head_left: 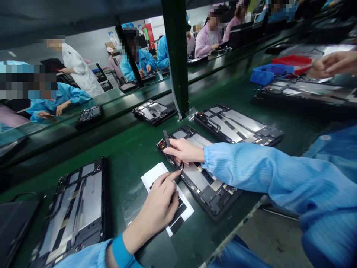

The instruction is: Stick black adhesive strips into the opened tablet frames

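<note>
My right hand (pixel 182 150) rests on an opened tablet chassis (pixel 203 182) on the green belt and pinches a thin dark tool (pixel 166 138) that points up and away. My left hand (pixel 160 208) lies on a white backing sheet (pixel 156 174) with black strips (pixel 178 217), its index finger stretched toward the tablet's near edge, the other fingers curled. What the fingertip touches is too small to make out. Both arms wear blue sleeves.
More opened tablets lie on the green belt (pixel 134 145): one near left (pixel 75 212), one behind (pixel 153 111), one at right (pixel 237 126). A dark post (pixel 177 59) stands mid-belt. Blue (pixel 269 72) and red (pixel 292 60) trays sit far right. Other workers sit opposite.
</note>
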Demonstrator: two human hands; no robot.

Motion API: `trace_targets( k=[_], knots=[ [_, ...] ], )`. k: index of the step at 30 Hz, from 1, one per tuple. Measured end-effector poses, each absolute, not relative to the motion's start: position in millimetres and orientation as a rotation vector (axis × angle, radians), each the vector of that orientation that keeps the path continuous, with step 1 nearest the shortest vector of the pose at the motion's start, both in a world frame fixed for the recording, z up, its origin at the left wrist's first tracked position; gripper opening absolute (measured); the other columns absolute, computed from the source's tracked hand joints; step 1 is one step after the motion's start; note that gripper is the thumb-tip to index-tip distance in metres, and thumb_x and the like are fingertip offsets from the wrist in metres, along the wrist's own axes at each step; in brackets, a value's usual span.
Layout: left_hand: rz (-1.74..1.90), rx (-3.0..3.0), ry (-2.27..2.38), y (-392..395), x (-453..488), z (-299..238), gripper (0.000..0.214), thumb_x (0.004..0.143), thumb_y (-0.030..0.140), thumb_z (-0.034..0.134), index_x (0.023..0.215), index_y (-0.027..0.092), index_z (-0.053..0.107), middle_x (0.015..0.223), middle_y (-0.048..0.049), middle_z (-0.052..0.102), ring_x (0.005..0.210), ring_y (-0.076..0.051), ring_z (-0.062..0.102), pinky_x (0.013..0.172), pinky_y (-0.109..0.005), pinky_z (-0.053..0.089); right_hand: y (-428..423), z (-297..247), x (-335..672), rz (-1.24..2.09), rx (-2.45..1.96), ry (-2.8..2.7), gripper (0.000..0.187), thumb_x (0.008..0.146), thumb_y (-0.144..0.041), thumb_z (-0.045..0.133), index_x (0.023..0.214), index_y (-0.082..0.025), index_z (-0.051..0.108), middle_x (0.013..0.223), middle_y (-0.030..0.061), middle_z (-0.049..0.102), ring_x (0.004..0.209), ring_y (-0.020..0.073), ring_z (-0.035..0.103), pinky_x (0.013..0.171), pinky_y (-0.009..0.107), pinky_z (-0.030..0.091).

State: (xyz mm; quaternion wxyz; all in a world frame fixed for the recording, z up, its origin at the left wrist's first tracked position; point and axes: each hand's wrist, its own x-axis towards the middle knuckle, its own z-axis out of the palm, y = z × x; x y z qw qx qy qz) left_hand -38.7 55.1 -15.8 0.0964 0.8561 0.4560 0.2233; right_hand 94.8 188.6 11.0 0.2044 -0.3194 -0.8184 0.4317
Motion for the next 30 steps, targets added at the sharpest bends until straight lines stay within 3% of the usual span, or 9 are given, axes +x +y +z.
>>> trace_targets(
  k=[4, 10, 13, 17, 20, 23, 25, 29, 30],
  knots=[
    [0.602, 2.592, 1.411, 56.2, -35.1, -12.3, 0.012, 0.079, 0.006, 0.039, 0.080, 0.018, 0.040, 0.131, -0.0135, 0.040, 0.116, -0.027, 0.037, 0.090, -0.047, 0.043, 187.8, 9.6, 96.2, 1.290, -0.897, -2.198, 0.013, 0.088, -0.027, 0.040, 0.083, -0.016, 0.043, 0.040, -0.0089, 0.044, 0.026, 0.0041, 0.039, 0.030, 0.013, 0.027],
    [0.567, 2.700, 1.293, 52.8, -30.1, -12.1, 0.019, 0.074, 0.000, 0.038, 0.082, 0.017, 0.043, 0.119, -0.0135, 0.051, 0.104, -0.025, 0.046, 0.085, -0.042, 0.047, 190.6, 4.5, 96.6, 1.427, -0.877, -2.081, 0.012, 0.088, -0.028, 0.039, 0.083, -0.017, 0.041, 0.038, -0.0096, 0.044, 0.023, 0.0053, 0.036, 0.023, 0.013, 0.025],
    [0.675, 2.612, 1.327, 51.3, -32.0, -16.4, 0.023, 0.077, 0.003, 0.039, 0.095, 0.016, 0.044, 0.123, -0.0152, 0.046, 0.113, -0.025, 0.043, 0.090, -0.042, 0.044, 190.8, 4.3, 96.5, 1.459, -0.855, -2.062, 0.012, 0.087, -0.028, 0.039, 0.083, -0.017, 0.041, 0.037, -0.0096, 0.044, 0.023, 0.0051, 0.036, 0.023, 0.012, 0.024],
    [0.708, 2.485, 1.424, 49.5, -30.1, -24.1, 0.050, 0.079, 0.008, 0.039, 0.127, 0.013, 0.025, 0.114, -0.0175, 0.048, 0.119, -0.026, 0.039, 0.095, -0.047, 0.040, 190.2, 6.6, 97.6, 1.482, -0.848, -2.034, 0.013, 0.087, -0.028, 0.040, 0.082, -0.016, 0.041, 0.037, -0.0096, 0.045, 0.023, 0.0044, 0.037, 0.023, 0.011, 0.024],
    [0.753, 2.335, 1.452, 41.6, -16.7, -25.7, 0.061, 0.079, 0.009, 0.038, 0.134, 0.011, 0.012, 0.099, -0.0138, 0.053, 0.109, -0.025, 0.048, 0.095, -0.049, 0.039, 189.9, 6.6, 97.5, 1.470, -0.855, -2.033, 0.013, 0.088, -0.027, 0.041, 0.080, -0.016, 0.041, 0.037, -0.0096, 0.044, 0.023, 0.0042, 0.036, 0.023, 0.011, 0.024],
    [0.825, 2.152, 1.482, 29.4, 1.5, -20.5, 0.050, 0.077, 0.011, 0.042, 0.125, 0.015, 0.029, 0.092, -0.0099, 0.054, 0.096, -0.023, 0.055, 0.091, -0.047, 0.042, 190.1, 3.7, 94.4, 1.451, -0.837, -2.044, 0.016, 0.088, -0.029, 0.042, 0.079, -0.016, 0.043, 0.036, -0.0093, 0.043, 0.022, 0.0042, 0.035, 0.023, 0.012, 0.023],
    [0.851, 2.053, 1.495, 25.0, 8.3, -14.0, 0.028, 0.075, 0.012, 0.044, 0.102, 0.019, 0.044, 0.089, -0.0072, 0.056, 0.090, -0.021, 0.057, 0.088, -0.043, 0.044, 191.1, 3.9, 92.8, 1.412, -0.837, -2.063, 0.022, 0.087, -0.034, 0.042, 0.076, -0.015, 0.044, 0.039, -0.0074, 0.046, 0.024, 0.0050, 0.038, 0.024, 0.014, 0.025],
    [0.854, 1.889, 1.588, 43.3, -3.5, 1.6, 0.001, 0.075, 0.019, 0.046, 0.075, 0.019, 0.045, 0.076, -0.0035, 0.061, 0.076, -0.017, 0.060, 0.073, -0.031, 0.047, 197.3, 18.9, 106.8, 0.977, -1.079, -2.219, 0.035, 0.090, -0.039, 0.033, 0.069, -0.014, 0.046, 0.058, 0.0019, 0.058, 0.046, 0.0090, 0.057, 0.041, 0.016, 0.042],
    [0.813, 1.840, 1.647, 53.7, -10.3, 5.3, 0.007, 0.077, 0.024, 0.045, 0.073, 0.019, 0.045, 0.071, -0.0028, 0.061, 0.068, -0.016, 0.060, 0.065, -0.027, 0.047, 199.3, 24.3, 115.3, 0.782, -1.197, -2.274, 0.033, 0.090, -0.036, 0.033, 0.071, -0.014, 0.049, 0.066, 0.0047, 0.061, 0.056, 0.0110, 0.060, 0.050, 0.018, 0.045]
  ],
)
